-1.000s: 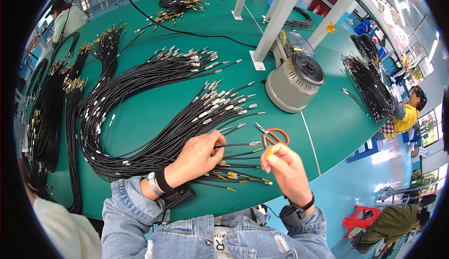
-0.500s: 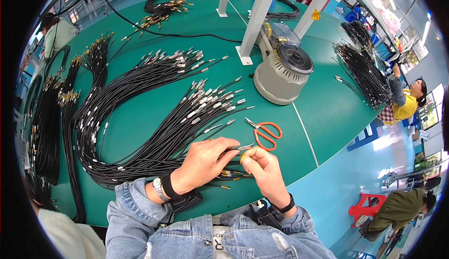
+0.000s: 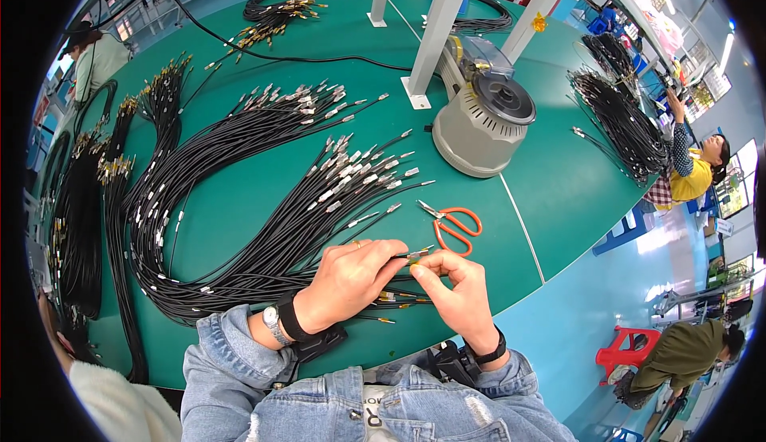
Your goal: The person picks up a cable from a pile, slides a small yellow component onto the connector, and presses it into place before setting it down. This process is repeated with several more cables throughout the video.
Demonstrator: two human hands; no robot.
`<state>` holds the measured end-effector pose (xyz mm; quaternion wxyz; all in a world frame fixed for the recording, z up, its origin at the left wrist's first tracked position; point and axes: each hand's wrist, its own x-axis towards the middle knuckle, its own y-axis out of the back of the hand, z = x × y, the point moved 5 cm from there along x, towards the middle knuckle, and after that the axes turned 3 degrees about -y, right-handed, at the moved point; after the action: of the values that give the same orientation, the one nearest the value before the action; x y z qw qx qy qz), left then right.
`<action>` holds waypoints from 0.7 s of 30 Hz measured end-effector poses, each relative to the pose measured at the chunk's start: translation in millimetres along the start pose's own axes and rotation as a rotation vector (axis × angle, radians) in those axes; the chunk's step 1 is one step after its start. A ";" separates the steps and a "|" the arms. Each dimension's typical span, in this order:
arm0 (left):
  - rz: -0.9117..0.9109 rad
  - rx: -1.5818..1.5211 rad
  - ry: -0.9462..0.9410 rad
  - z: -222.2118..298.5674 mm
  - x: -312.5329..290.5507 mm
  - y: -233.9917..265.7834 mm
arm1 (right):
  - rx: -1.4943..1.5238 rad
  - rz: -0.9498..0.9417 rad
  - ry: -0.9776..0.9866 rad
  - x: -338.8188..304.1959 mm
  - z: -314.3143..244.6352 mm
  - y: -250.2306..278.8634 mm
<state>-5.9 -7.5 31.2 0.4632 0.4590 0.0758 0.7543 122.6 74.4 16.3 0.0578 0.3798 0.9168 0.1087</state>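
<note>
My left hand (image 3: 351, 278) is closed on the end of a black cable, and its metal connector (image 3: 420, 252) sticks out past the fingertips. Close beside it, my right hand (image 3: 459, 286) is closed in a pinch on a small yellow piece (image 3: 413, 266), mostly covered by the fingers. Both sets of fingertips almost meet at the connector. A large curved bundle of black cables (image 3: 239, 270) with silvery ends lies left of and beneath my left hand. Several gold-tipped cable ends (image 3: 391, 297) show below the hands. Just beyond them lie orange-handled snips (image 3: 456, 232).
A round grey tape dispenser (image 3: 479, 135) stands on the green table (image 3: 383, 191) beside white metal posts (image 3: 439, 35). More cable bundles (image 3: 618, 123) lie at the right edge and far left. A black cord (image 3: 303, 60) crosses the back. Co-workers are around the table.
My right fingertips have shifted slightly up and left against the connector, and less of the yellow piece shows. The left hand has rolled slightly, bringing a ring into view.
</note>
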 end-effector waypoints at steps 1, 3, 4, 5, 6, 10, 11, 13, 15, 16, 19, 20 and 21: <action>0.000 0.008 -0.004 0.6 -0.1 0.6 | 0.026 -0.002 -0.026 0.5 0.8 -0.5; -0.003 0.028 -0.013 2.3 0.8 0.3 | 0.082 -0.006 -0.077 0.9 3.2 0.1; -0.004 0.027 -0.014 2.4 0.9 0.1 | 0.083 -0.004 -0.077 0.9 3.5 0.4; -0.010 0.029 -0.016 2.4 0.8 -0.2 | 0.094 -0.002 -0.088 0.9 4.6 0.8; -0.014 0.030 -0.018 2.4 0.7 -0.4 | 0.104 -0.001 -0.099 0.9 5.6 1.0; -0.024 0.027 -0.021 2.6 0.4 -0.3 | 0.118 -0.001 -0.127 1.9 6.1 1.7; -0.026 0.025 -0.022 2.7 0.4 -0.2 | 0.118 -0.002 -0.135 2.4 6.1 2.0; -0.023 0.029 -0.039 2.8 0.7 -0.6 | 0.112 -0.023 -0.150 3.9 6.2 3.3; -0.015 0.040 -0.075 3.6 0.8 -1.1 | 0.098 -0.067 -0.180 5.2 7.0 4.0; -0.016 0.039 -0.075 2.3 0.2 -1.8 | 0.099 -0.066 -0.181 6.0 6.5 5.2; -0.060 0.106 -0.159 1.3 -3.3 -4.8 | 0.081 -0.112 -0.198 7.4 4.2 5.8; -0.061 0.105 -0.159 1.5 -3.4 -4.4 | 0.082 -0.111 -0.199 8.0 2.8 6.5; -0.073 0.118 -0.167 2.5 -3.4 -4.2 | 0.090 -0.117 -0.219 8.5 2.2 6.9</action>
<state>-0.8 -8.6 28.2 0.4672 0.5438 0.0977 0.6902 121.7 85.4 15.7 0.1467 0.3376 0.9295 0.0218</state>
